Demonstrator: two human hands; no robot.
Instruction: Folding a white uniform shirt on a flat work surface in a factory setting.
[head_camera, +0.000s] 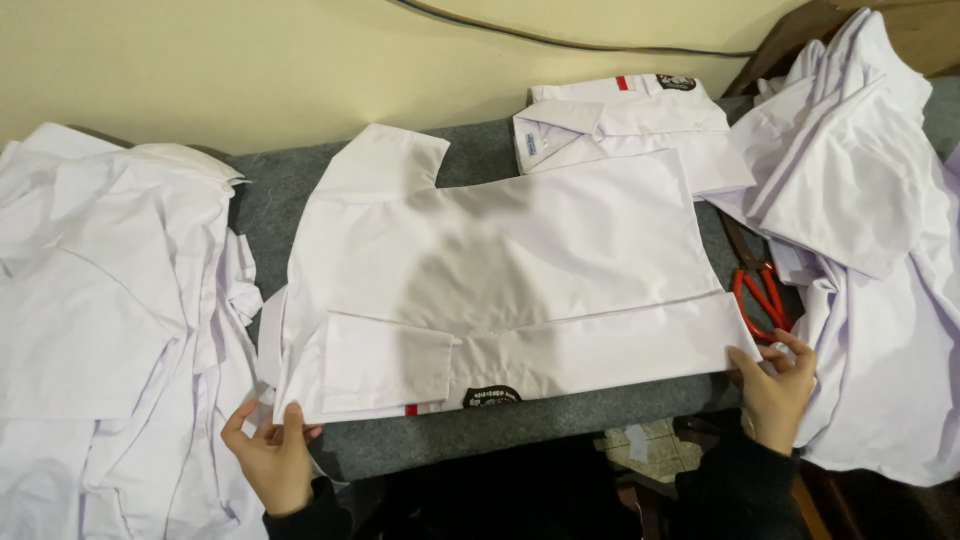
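A white shirt (500, 270) lies spread face down on the grey worktop (480, 425), partly folded, with its near edge turned up into a long flat band that runs from one hand to the other. The left hand (268, 455) has its grip closed on the shirt's near left corner, thumb on top of the cloth and fingers tucked beneath. The right hand (775, 385) pinches the near right corner of the folded band, fingers curled over the edge and closed on the fabric. A dark round badge (491, 397) and a small red mark (411, 409) show along the shirt's near edge. Beyond it, against the cream wall (250, 60), sits a neatly folded white shirt (620, 125), its collar up. A heap of loose white shirts (110, 320) fills the left side, and another pile of white shirts (870, 230) covers the right. Red-handled scissors (760, 290) lie just beside the right hand, between the spread shirt and the right pile.
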